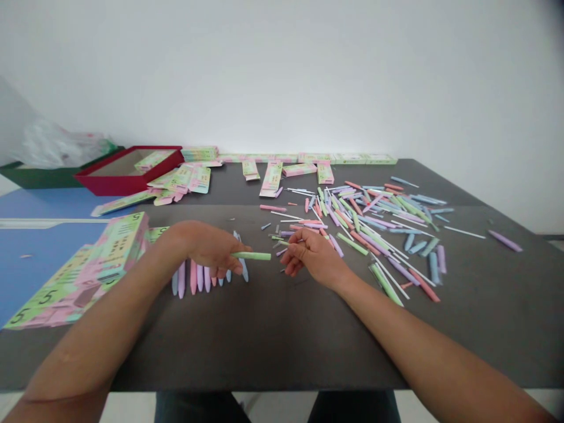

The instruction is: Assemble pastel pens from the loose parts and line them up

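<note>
My left hand point(207, 248) grips a pale green pastel pen barrel point(252, 255), whose tip sticks out to the right. Just below that hand, a neat row of pink, lilac and blue pen barrels point(194, 278) lies side by side on the dark table point(264, 346). My right hand point(314, 256) pinches a thin green stick point(282, 242) between thumb and fingers, close to the left hand. To its right spreads a loose heap of pastel pen barrels and white refill rods point(374, 220).
A stack of printed green and pink cardboard sleeves point(83, 279) stands at the left, on a blue surface point(44, 264). More sleeves lie along the table's back edge. Behind them are a red box point(127, 182), a green box point(44, 177) and a clear plastic bag point(57, 147).
</note>
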`<state>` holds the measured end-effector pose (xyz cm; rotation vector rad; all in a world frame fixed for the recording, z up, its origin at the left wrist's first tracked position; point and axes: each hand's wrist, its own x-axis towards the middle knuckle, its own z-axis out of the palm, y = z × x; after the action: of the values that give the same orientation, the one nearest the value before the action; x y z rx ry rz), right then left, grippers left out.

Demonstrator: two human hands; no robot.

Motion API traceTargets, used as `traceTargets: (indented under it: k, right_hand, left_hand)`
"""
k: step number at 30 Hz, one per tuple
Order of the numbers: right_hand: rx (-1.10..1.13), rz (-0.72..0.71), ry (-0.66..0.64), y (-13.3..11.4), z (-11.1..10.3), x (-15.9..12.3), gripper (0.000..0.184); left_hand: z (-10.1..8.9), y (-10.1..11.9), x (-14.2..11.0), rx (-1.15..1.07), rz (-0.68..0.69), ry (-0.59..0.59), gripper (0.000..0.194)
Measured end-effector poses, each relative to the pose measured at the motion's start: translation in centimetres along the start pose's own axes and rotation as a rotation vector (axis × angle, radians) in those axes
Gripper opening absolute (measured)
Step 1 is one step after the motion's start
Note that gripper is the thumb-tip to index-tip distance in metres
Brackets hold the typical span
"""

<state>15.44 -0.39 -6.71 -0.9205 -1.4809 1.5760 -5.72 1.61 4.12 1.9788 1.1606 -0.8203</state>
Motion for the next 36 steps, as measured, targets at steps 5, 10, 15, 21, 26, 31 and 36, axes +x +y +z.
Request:
traceTargets:
  k: [5, 10, 15, 21, 26, 31, 36]
  right_hand:
    - [-0.312, -0.054, -0.039, -0.4, 0.1, -0.4, 0.008]
    - [-0.378, -0.106, -0.062, -0.3, 0.0, -0.5, 0.007]
    - [-0.322, -0.102, -0.103, 0.1, 0.1, -0.6, 0.009]
    - [-0.261, -0.089, -0.118, 0.1, 0.5, -0.7, 0.01]
    - [-0.271, -0.083, -0.13, 0.1, 0.9, -0.8, 0.011]
    - [-0.318, -0.08, -0.14, 0.4, 1.3, -1.0, 0.012]
    - [-0.405, -0.1, -0.098, 0.3, 1.6, -1.1, 0.01]
  left_hand:
    - [0.0, -0.3, 0.1, -0.073, 0.033, -0.023, 0.026]
    - [0.0, -0.6, 0.3, -0.105, 0.056, -0.052, 0.028]
    - [0.1, -1.3, 0.5, -0.061, 0.048, -0.032, 0.039]
    - [0.0, -1.0, 0.5, -0.067, 0.031, -0.03, 0.041]
    - [0.1, 0.0, 0.3, -0.087, 0.049, -0.043, 0.026]
    - [0.2, 0.3, 0.3, -0.077, 0.055, -0.06, 0.022]
    - [0.2, 0.3, 0.3, -0.068, 0.052, -0.058, 0.025]
